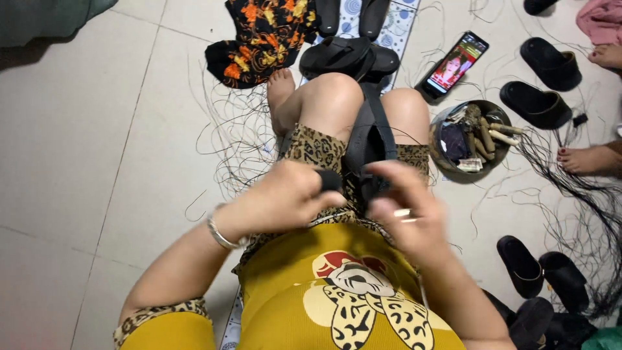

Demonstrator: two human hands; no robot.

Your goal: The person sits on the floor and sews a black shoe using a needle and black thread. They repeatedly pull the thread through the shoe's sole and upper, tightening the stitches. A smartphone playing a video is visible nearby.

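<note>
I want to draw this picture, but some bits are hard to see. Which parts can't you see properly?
- Right hand: blurred in the head view, so its grip on the black strap is unclear.
- Left hand: its fingers cover most of a small black piece.
- Round tray: its small items are too tiny to tell.
- Another person's foot: cut off by the right edge.
- Phone: screen picture too small.

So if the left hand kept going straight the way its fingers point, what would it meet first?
The left hand points toward the right, holding a small black piece. Going straight on, it would first meet the black strap over the lap, and just past it the right hand. Depth is hard to judge.
</note>
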